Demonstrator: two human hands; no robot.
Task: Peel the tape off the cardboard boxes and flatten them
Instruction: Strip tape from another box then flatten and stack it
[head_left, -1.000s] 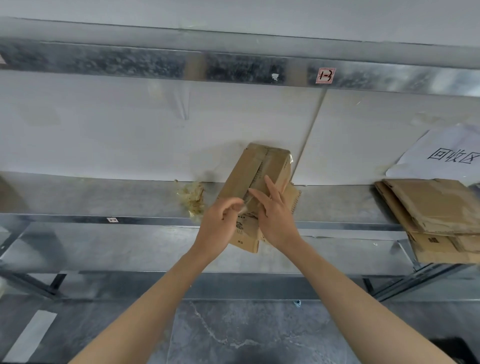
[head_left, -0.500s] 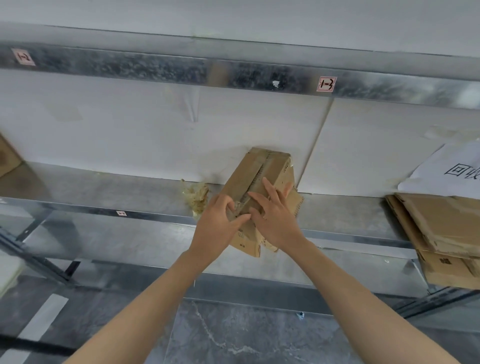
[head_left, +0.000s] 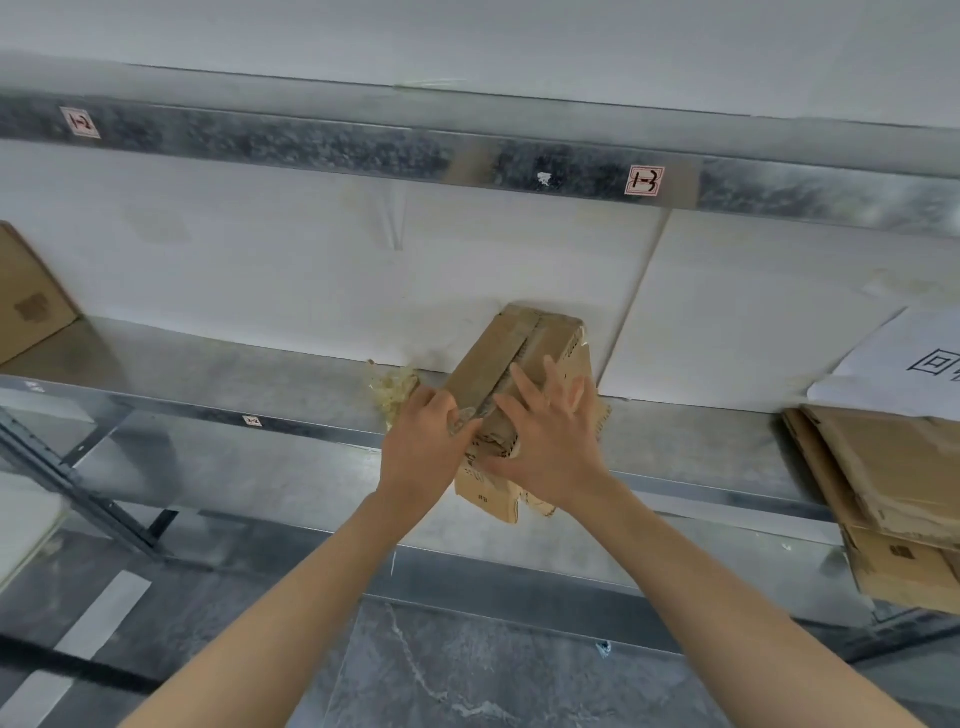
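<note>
I see the metal shelf carrying a taped cardboard box that overhangs its front edge. A crumpled tape wad lies just left of that box, flattened cardboard well right, and another carton far left.

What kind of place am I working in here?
Probably a warehouse or stockroom recycling area: long galvanised metal shelving with a red-bordered bay label, a stack of flattened brown cardboard boxes, and a white paper sign by it.

Person's upper limbs: left hand and right hand, both bare; forearms uncovered along the whole length in view.
</note>
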